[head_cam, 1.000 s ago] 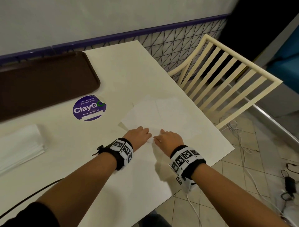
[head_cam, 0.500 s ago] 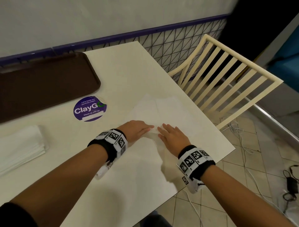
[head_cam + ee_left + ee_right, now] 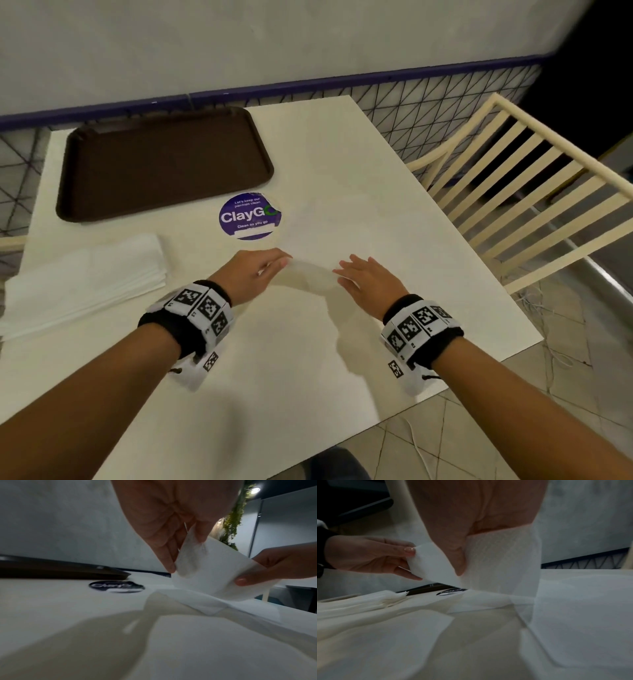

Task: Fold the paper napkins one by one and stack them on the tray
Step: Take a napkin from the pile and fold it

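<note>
A white paper napkin [image 3: 346, 233] lies spread on the table right of centre, with its near edge [image 3: 308, 275] raised off the surface. My left hand [image 3: 257, 270] pinches that edge's left corner between thumb and fingers. My right hand [image 3: 366, 279] holds the right corner, thumb in front of the paper. The left wrist view has the left hand [image 3: 164, 534] pinching the curled napkin [image 3: 211, 572] and the right hand [image 3: 274, 566] at its other end. In the right wrist view the right hand [image 3: 462, 520] grips the napkin [image 3: 501, 561]. A brown tray [image 3: 164, 161] lies bare at the back left.
A stack of unfolded napkins [image 3: 85, 277] sits at the left of the cream table [image 3: 291, 359]. A round purple ClayGo sticker [image 3: 248, 216] lies between the tray and the napkin. A cream slatted chair [image 3: 513, 178] stands off the table's right edge. A wall runs behind.
Both hands went from resting on the napkin's near edge to pinching its corners and lifting that edge off the table. The head view has swung left, bringing in the whole tray.
</note>
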Demonstrator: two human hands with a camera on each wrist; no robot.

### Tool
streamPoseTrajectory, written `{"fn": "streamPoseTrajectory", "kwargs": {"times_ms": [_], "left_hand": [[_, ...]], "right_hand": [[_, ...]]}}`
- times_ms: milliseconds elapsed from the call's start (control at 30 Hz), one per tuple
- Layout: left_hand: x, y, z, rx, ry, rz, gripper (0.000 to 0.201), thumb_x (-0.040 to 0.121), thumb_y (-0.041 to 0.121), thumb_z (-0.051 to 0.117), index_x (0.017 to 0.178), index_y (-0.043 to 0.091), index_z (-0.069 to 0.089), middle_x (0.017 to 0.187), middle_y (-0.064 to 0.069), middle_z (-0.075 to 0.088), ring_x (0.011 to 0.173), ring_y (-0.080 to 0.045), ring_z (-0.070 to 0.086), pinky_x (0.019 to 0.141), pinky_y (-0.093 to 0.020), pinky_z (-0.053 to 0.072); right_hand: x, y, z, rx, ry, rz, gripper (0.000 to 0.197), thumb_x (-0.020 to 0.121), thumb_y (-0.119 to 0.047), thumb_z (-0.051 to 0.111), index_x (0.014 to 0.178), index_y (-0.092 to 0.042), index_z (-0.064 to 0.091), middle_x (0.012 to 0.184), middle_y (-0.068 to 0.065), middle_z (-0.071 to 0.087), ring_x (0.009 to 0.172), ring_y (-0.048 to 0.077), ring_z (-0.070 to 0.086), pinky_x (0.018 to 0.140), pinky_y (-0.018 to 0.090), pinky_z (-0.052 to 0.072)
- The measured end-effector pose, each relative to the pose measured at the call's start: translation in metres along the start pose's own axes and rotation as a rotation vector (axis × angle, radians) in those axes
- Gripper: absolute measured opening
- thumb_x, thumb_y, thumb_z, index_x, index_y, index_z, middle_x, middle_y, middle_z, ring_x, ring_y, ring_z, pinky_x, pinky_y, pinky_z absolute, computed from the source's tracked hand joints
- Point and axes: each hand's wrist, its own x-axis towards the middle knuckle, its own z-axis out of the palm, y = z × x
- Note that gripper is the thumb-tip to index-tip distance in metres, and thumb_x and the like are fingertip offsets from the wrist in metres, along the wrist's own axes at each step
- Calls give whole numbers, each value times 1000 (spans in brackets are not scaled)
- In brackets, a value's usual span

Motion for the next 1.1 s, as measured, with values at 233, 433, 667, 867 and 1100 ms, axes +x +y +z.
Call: {"fn": "streamPoseTrajectory", "kwargs": {"times_ms": [233,433,667,867,1100], "left_hand": [[-81,-38,1,-13,-28,-319,24,100,30,32,98,17,53,59,-1,44,57,-11,44,59,-10,34],[-108,-48,6,-46,-123,-440,21,101,33,27,88,25,41,68,-3,51,61,-15,45,53,-10,31],[-83,-62,-1,-312,-47,-683,38,86,50,56,96,13,61,94,-8,68,84,-19,62,81,-26,45],[-69,-68,-4,-419,-87,-783,16,93,22,54,82,11,53,82,-9,62,62,-11,58,56,-8,46],[-67,-69,-2,-463,-146,-837,18,95,18,51,91,1,52,81,-14,61,63,-17,59,59,-18,52]], "right_hand": [[8,-42,20,44,-202,-74,33,99,-25,39,124,-8,54,130,10,56,123,24,49,96,28,35],[17,-55,20,89,-263,-83,27,97,-23,45,112,-4,58,110,10,62,103,26,54,72,19,25],[47,-53,3,154,-296,19,18,94,-26,52,105,-14,61,98,5,52,93,18,46,77,23,31],[66,-39,5,382,-284,128,37,88,-26,62,117,-4,61,121,14,61,112,26,56,92,30,42],[75,-8,22,800,-325,267,31,87,-1,60,117,5,58,122,20,60,94,26,61,86,30,53]]}}
